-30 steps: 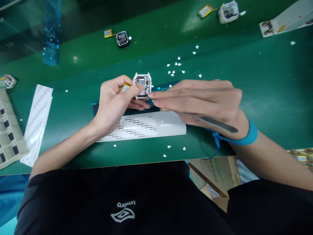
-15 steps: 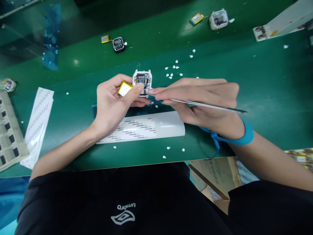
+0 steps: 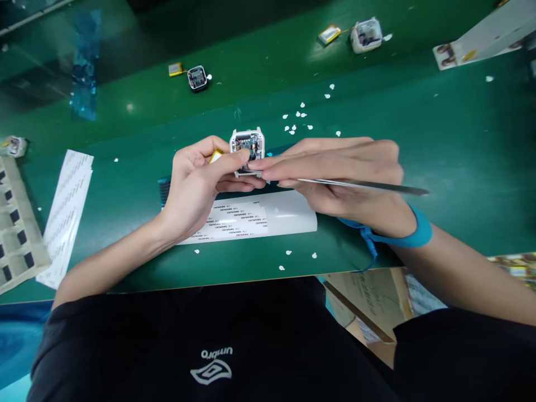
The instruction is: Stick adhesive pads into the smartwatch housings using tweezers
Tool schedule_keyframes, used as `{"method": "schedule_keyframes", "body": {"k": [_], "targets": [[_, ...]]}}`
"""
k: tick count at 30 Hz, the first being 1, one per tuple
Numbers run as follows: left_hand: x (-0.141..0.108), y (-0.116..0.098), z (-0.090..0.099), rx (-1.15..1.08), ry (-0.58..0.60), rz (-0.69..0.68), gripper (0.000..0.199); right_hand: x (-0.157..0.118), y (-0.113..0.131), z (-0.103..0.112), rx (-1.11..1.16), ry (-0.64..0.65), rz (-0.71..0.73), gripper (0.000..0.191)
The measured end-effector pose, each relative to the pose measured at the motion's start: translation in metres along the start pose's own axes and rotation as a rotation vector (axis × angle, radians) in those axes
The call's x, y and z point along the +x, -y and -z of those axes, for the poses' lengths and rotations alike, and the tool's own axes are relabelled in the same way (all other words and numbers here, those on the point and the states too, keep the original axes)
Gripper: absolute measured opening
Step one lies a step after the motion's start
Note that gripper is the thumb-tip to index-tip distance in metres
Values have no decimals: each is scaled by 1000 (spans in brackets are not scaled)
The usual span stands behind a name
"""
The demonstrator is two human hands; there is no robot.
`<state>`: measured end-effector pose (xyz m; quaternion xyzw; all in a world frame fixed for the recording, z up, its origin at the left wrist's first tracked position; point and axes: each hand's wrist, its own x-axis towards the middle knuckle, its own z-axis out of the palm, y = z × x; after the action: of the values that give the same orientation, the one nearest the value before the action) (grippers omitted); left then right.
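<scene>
The left hand pinches a white square plastic case, open, flat yellow battery outside at left; the right hand pinches a slim grey metal tool.

The left hand partly hides a yellow battery, and the view's left edge crops the compartmented tray.

Green bench, white tabs, printed sheets; opened devices

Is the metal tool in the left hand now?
No, the right hand holds the metal tool, while the left hand grips the white watch case.
</scene>
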<state>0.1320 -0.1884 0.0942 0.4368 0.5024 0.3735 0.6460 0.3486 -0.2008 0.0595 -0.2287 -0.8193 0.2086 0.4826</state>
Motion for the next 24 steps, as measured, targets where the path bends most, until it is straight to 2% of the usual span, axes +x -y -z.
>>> {"method": "schedule_keyframes", "body": {"k": [5,7,9,12,14,15,16,18,19,21,23,24], "targets": [[-2,2,-2,9,7,14,24,-3,-3,0,-9,19,-16,32],[6,5,-1,18,2,-20,21,-1,-6,1,-88,-46,39,31],[21,7,7,42,-15,-82,28,1,-8,3,-164,-123,117,32],[56,7,37,184,-88,-239,43,2,-11,4,-248,-150,184,36],[79,2,70,401,-188,-334,47,1,-14,2,-309,-143,210,33],[88,-3,87,523,-292,-355,49,-1,-17,1,-354,-138,218,31],[95,-8,103,674,-318,-343,43,-2,-20,-1,-410,-130,224,31],[101,-19,127,761,-335,-378,30,-6,-29,-3,-514,-108,221,32],[101,-26,134,773,-352,-421,26,-8,-34,-3,-545,-102,217,33],[92,-37,133,765,-354,-520,23,-11,-49,-1,-564,-108,193,32],[68,-44,118,701,-301,-603,14,-15,-64,3,-555,-138,83,29],[50,-45,109,625,-231,-609,10,-16,-70,6,-530,-157,-4,26]]}}
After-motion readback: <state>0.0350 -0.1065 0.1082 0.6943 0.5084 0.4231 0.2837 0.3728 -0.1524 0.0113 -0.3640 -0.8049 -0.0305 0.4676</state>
